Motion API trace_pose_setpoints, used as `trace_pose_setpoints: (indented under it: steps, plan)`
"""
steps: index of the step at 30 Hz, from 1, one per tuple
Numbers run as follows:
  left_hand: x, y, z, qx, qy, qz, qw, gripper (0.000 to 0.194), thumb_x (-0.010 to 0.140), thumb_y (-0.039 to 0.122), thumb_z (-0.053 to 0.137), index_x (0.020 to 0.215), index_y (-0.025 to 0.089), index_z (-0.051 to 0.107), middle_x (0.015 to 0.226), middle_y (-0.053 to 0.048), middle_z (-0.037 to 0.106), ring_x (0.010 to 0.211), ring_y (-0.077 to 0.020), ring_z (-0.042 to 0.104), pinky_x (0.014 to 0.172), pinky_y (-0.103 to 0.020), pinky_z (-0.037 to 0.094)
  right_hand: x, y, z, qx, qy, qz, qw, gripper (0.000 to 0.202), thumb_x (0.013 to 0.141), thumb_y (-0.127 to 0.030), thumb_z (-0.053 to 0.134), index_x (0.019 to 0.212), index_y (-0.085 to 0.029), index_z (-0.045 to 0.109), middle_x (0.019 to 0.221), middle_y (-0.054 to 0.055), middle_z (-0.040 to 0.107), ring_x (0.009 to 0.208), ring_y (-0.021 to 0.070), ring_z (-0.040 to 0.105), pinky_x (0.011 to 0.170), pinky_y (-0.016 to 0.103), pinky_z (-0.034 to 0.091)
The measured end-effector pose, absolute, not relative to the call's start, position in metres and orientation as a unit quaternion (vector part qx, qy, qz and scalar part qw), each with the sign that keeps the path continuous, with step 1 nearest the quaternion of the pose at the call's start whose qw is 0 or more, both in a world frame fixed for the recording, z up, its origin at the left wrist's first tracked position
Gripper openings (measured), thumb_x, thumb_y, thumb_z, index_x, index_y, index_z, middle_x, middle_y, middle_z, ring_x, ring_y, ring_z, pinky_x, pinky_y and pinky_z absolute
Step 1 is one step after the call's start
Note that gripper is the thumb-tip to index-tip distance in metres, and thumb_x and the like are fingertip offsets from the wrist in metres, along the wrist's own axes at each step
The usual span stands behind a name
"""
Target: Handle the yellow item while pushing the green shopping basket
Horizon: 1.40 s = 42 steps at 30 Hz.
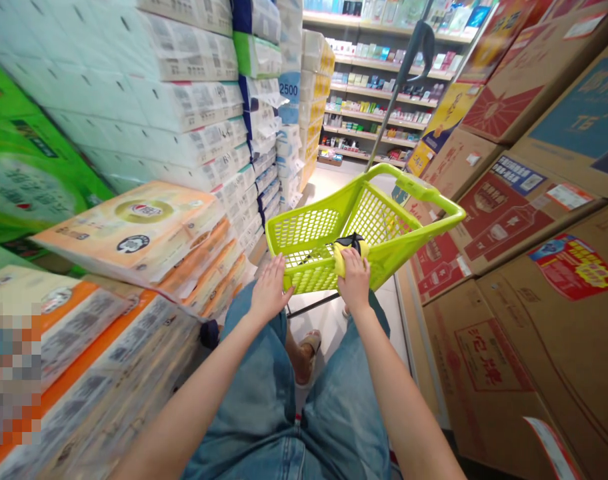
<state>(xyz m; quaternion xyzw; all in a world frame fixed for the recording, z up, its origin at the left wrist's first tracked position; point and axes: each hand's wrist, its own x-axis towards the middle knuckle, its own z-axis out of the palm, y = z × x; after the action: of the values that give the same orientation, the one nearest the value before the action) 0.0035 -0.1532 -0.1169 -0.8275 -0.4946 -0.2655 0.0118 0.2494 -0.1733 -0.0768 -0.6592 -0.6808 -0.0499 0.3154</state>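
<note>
A lime-green plastic shopping cart (311,230) with a lattice basket stands just in front of my knees. My left hand (271,287) is at its near left corner, with the fingers over the rim and the thumb apart from them. My right hand (355,277) is closed on a yellow cloth (340,259), pressed against the near rim farther right. A black item (351,241) shows just behind the cloth; its kind I cannot make out. The undersides of both hands are hidden.
Stacked packs of paper tissues (199,120) rise on the left, with an orange pack (134,217) jutting out lower down. Cardboard cartons (529,360) line the right side. Shelves of small boxes (379,80) stand beyond the cart. A grey pole (391,100) leans behind it.
</note>
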Motion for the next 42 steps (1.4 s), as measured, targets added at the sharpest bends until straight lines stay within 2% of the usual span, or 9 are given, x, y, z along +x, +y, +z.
trace_pose_setpoints:
  steps: [6, 10, 15, 20, 23, 27, 33, 37, 42]
  plan:
    - [0.012, -0.195, -0.11, -0.83, -0.494, -0.257, 0.019, 0.078, 0.092, 0.032, 0.052, 0.157, 0.012, 0.013, 0.161, -0.016, 0.029, 0.15, -0.0285, 0.027, 0.121, -0.047, 0.03, 0.263, -0.193, -0.081, -0.651, -0.681, -0.054, 0.331, 0.066, 0.071, -0.007, 0.045, 0.135, -0.022, 0.049, 0.143, 0.007, 0.056, 0.143, 0.0214, 0.04, 0.12, 0.046, 0.019]
    - [0.016, -0.216, -0.109, -0.828, -0.494, -0.264, 0.021, 0.08, 0.092, 0.027, 0.05, 0.158, 0.013, 0.009, 0.161, -0.016, 0.029, 0.149, -0.029, 0.028, 0.12, -0.048, 0.031, 0.263, -0.208, -0.078, -0.656, -0.678, -0.063, 0.327, 0.065, 0.071, -0.008, 0.045, 0.134, -0.024, 0.05, 0.141, 0.007, 0.058, 0.141, 0.0231, 0.042, 0.121, 0.05, 0.016]
    - [0.017, -0.235, -0.109, -0.824, -0.501, -0.264, 0.017, 0.083, 0.092, 0.025, 0.049, 0.159, 0.015, 0.003, 0.162, -0.014, 0.028, 0.15, -0.0284, 0.026, 0.119, -0.048, 0.033, 0.222, -0.229, -0.078, -0.619, -0.719, -0.054, 0.311, 0.061, 0.075, -0.012, 0.048, 0.135, -0.025, 0.05, 0.137, 0.006, 0.061, 0.14, 0.0256, 0.044, 0.123, 0.052, 0.01]
    - [0.014, -0.242, -0.108, -0.829, -0.499, -0.254, 0.012, 0.088, 0.089, 0.026, 0.05, 0.159, 0.014, -0.002, 0.163, -0.014, 0.025, 0.151, -0.0291, 0.024, 0.12, -0.049, 0.032, 0.17, -0.25, -0.088, -0.542, -0.786, -0.02, 0.297, 0.061, 0.081, -0.017, 0.048, 0.142, -0.025, 0.045, 0.141, 0.006, 0.059, 0.143, 0.0238, 0.041, 0.125, 0.048, 0.002]
    - [0.012, -0.241, -0.108, -0.826, -0.506, -0.25, 0.015, 0.086, 0.089, 0.025, 0.05, 0.159, 0.014, 0.001, 0.162, -0.014, 0.026, 0.15, -0.0285, 0.024, 0.121, -0.048, 0.031, 0.177, -0.249, -0.088, -0.503, -0.819, -0.03, 0.275, 0.062, 0.083, -0.018, 0.047, 0.144, -0.025, 0.044, 0.144, 0.005, 0.057, 0.141, 0.0216, 0.043, 0.125, 0.046, -0.001]
    - [0.012, -0.239, -0.107, -0.824, -0.51, -0.244, 0.021, 0.081, 0.09, 0.023, 0.048, 0.159, 0.012, 0.007, 0.162, -0.014, 0.026, 0.151, -0.0269, 0.023, 0.121, -0.046, 0.03, 0.241, -0.225, -0.074, -0.514, -0.819, -0.066, 0.246, 0.059, 0.082, -0.016, 0.045, 0.14, -0.024, 0.049, 0.143, 0.004, 0.059, 0.138, 0.0214, 0.047, 0.125, 0.046, 0.002]
    - [0.016, -0.238, -0.107, -0.824, -0.509, -0.248, 0.024, 0.08, 0.091, 0.023, 0.048, 0.158, 0.012, 0.008, 0.162, -0.014, 0.027, 0.151, -0.0271, 0.023, 0.121, -0.046, 0.03, 0.327, -0.193, -0.059, -0.609, -0.727, -0.131, 0.29, 0.053, 0.079, -0.015, 0.045, 0.13, -0.024, 0.058, 0.134, 0.005, 0.065, 0.134, 0.0236, 0.052, 0.123, 0.049, 0.004]
    - [0.017, -0.24, -0.106, -0.822, -0.514, -0.246, 0.026, 0.078, 0.091, 0.023, 0.049, 0.157, 0.009, 0.012, 0.162, -0.016, 0.028, 0.151, -0.027, 0.023, 0.121, -0.046, 0.029, 0.296, -0.201, -0.074, -0.625, -0.693, -0.141, 0.33, 0.052, 0.079, -0.015, 0.046, 0.128, -0.023, 0.058, 0.133, 0.005, 0.066, 0.134, 0.0242, 0.052, 0.122, 0.049, 0.01]
    - [0.014, -0.241, -0.102, -0.826, -0.513, -0.234, 0.021, 0.072, 0.091, 0.021, 0.049, 0.155, 0.006, 0.02, 0.161, -0.018, 0.029, 0.152, -0.0268, 0.022, 0.121, -0.045, 0.028, 0.211, -0.228, -0.092, -0.568, -0.727, -0.1, 0.374, 0.054, 0.08, -0.015, 0.044, 0.133, -0.021, 0.055, 0.133, 0.006, 0.065, 0.135, 0.0236, 0.051, 0.123, 0.047, 0.009]
